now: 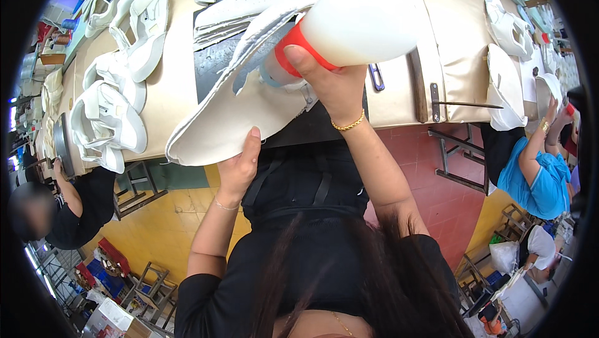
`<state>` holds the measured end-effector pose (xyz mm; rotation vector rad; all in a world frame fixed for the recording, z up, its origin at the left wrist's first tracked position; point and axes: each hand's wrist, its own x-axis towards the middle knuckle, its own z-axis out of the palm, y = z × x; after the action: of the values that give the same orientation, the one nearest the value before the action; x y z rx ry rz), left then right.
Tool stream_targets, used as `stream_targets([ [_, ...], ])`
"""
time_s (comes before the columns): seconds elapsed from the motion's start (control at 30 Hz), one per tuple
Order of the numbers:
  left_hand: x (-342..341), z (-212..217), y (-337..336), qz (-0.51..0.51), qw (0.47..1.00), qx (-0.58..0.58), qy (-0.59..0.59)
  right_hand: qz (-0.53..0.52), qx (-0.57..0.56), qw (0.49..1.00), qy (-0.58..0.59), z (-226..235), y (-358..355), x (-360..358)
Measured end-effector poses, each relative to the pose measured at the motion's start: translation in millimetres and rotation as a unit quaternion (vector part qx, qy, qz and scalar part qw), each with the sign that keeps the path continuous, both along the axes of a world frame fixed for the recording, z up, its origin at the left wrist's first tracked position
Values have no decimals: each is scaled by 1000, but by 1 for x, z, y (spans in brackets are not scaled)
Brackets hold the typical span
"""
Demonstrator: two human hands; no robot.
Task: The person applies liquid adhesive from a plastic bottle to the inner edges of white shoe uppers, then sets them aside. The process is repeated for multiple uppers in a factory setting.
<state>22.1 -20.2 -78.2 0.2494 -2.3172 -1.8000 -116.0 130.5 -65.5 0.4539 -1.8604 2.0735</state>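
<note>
My left hand (240, 166) pinches the near edge of a white shoe upper (231, 129), thumb on its pale inner face. The upper is lifted and tilted over the front of the work table. In my right hand (334, 88) is a squeeze bottle (368, 19) with a milky white body and a red collar. Its clear, narrower end points down to the left into the upper; the tip is hidden or too unclear to make out. Behind the upper lies a stack of white cut pieces (228, 16) on a dark board (209, 66).
Several white shoe uppers (109, 116) lie on the left, more (505, 82) on the right. Blue thread snips (375, 77), a dark bar (417, 85) and a thin pointed tool (468, 105) lie right of my hands. Co-workers sit at both sides, one in blue (540, 169).
</note>
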Motion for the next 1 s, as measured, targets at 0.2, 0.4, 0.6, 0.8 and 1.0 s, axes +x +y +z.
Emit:
stream_targets([
  [0.2, -1, 3, 0, 22, 999, 44, -4, 7, 51, 999, -13, -3, 2, 0],
  [0.4, -1, -1, -2, 10, 1000, 23, 3, -13, -26, 999, 23, 6, -6, -2],
  [0.6, -4, 2, -1, 16, 1000, 10, 2, 6, -2, 1000, 18, 3, -1, -6],
  [0.8, -6, 3, -2, 7, 1000, 24, 4, 10, 4, 999, 42, 0, -1, -5],
  [1.0, -9, 5, 0, 10, 1000, 11, 13, -11, 102, 994, 42, -7, 10, -3],
])
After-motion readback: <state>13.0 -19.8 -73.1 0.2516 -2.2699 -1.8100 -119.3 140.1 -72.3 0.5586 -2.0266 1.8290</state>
